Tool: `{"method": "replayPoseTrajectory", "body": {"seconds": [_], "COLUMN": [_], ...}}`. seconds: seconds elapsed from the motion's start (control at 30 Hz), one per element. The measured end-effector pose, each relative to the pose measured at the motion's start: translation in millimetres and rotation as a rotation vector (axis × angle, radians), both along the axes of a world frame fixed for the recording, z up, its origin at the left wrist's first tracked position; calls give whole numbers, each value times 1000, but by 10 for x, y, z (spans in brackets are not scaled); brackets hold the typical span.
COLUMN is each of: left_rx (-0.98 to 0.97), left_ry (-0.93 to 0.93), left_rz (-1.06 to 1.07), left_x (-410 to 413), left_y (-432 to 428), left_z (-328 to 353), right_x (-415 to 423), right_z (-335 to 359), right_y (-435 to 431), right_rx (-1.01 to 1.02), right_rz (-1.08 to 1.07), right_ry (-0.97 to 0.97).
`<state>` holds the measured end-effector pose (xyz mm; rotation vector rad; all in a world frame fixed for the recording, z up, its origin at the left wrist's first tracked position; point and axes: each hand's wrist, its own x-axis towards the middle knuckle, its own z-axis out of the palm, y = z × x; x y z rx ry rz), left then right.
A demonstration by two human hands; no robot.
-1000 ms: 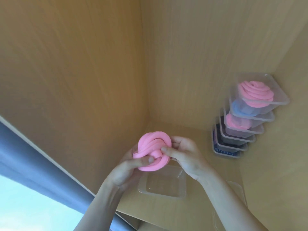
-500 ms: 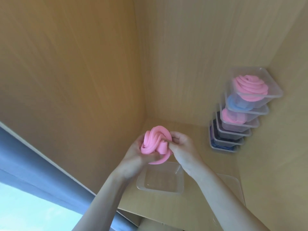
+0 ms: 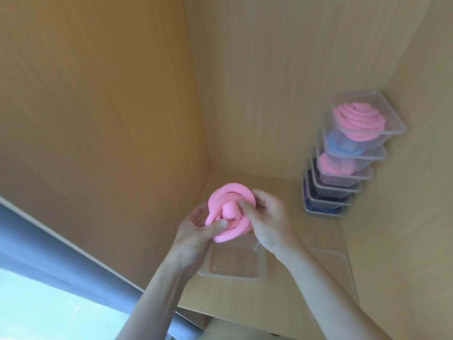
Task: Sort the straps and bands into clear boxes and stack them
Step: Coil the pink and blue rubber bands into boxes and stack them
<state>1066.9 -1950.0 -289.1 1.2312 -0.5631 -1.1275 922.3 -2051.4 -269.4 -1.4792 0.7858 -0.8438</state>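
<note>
Both hands hold a rolled pink band point(image 3: 226, 209) up in the air. The left hand point(image 3: 193, 238) curls round the bottom of the roll, and its thumb presses on the front. The right hand point(image 3: 269, 224) grips the other side, with its thumb pushed into the middle, where a loose end sticks out. Right under the roll sits 1 empty clear box point(image 3: 236, 262) on the wooden shelf point(image 3: 245, 303). I think the job now is to tuck that end in and put the roll in the box.

To do it well, squeeze gently so the roll does not come loose. If 1 hand lets go too soon, the soft band could spring open. Lower it flat and push it below the rim, so another box can sit on top. A flat clear piece point(image 3: 340, 271) lies just beside the box. I cannot tell if it is a lid.

Far back in the corner stands the stack of boxes point(image 3: 343, 185). Its top box point(image 3: 392, 119) holds a pink roll too. The new box should go on top, set down straight, because the stack looks tall.
</note>
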Motion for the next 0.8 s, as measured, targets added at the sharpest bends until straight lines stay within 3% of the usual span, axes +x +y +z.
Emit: {"method": "replayPoseTrajectory", "body": {"seconds": [0.17, 0.37, 0.53, 0.63, 0.8], "left_rx": [-75, -146, 47, 143, 267], "left_ry": [299, 628, 320, 193, -8], "left_rz": [76, -10, -25, -36, -39], "left_x": [-91, -205, -135, -122, -103], "left_y": [-6, -13, -15, -16, 10], "left_z": [13, -89, -162, -207, -269], "right_x": [58, 63, -110, -230, -318], "right_z": [-83, -207, -429, -548, -562], "right_y": [52, 133, 130, 153, 188], "right_rx": [-156, -218, -90, 86, 192], "right_rz": [-26, -38, 39, 83, 223], "right_ry": [89, 122, 206, 145, 216]}}
